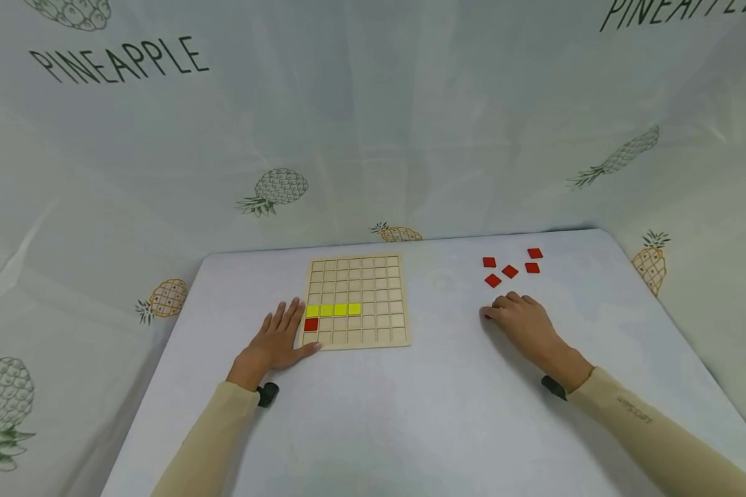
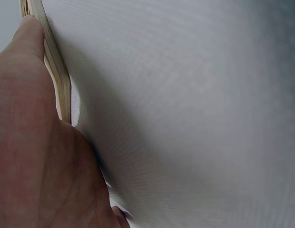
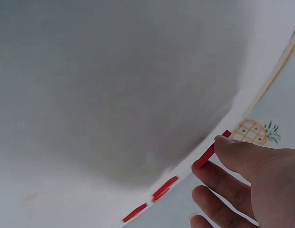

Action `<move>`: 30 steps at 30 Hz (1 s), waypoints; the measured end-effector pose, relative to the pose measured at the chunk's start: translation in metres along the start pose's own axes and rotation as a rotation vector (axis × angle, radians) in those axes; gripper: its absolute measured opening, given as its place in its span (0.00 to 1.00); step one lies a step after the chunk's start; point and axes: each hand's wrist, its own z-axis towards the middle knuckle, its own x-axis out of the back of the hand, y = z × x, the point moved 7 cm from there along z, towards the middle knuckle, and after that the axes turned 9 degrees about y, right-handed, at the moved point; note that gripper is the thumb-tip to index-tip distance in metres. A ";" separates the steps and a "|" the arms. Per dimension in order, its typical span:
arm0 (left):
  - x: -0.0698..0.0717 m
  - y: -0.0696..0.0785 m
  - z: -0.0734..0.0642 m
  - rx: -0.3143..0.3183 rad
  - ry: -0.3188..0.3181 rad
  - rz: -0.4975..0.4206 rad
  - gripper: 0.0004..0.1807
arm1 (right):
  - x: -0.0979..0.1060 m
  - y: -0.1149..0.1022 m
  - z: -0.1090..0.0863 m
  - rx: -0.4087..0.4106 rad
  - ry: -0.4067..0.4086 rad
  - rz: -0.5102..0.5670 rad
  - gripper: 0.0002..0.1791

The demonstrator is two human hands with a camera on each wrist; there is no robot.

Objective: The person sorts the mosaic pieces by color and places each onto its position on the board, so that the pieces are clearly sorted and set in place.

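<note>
A square wooden grid board lies on the table, left of the middle. Several yellow tiles fill a row at its left side, and one red tile sits just below the first. My left hand rests at the board's lower left corner, fingers straight along its edge, the thumb touching the front rim. In the right wrist view, a red tile is pinched between the thumb and fingertips of my right hand. In the head view that hand is right of the board, and the held tile is hidden.
Several loose red tiles lie at the back right of the table, just beyond my right hand. The white table ends against a cloth backdrop printed with pineapples. Dark wrist bands show on both wrists.
</note>
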 end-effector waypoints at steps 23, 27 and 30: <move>0.009 0.006 -0.007 0.012 -0.003 -0.028 0.58 | 0.004 -0.074 0.057 0.147 0.132 0.015 0.18; 0.009 0.008 -0.006 0.021 -0.013 -0.012 0.57 | 0.004 -0.090 0.067 0.187 0.154 0.033 0.16; 0.009 0.008 -0.005 0.021 -0.015 -0.002 0.57 | 0.005 -0.102 0.073 0.217 0.182 0.061 0.16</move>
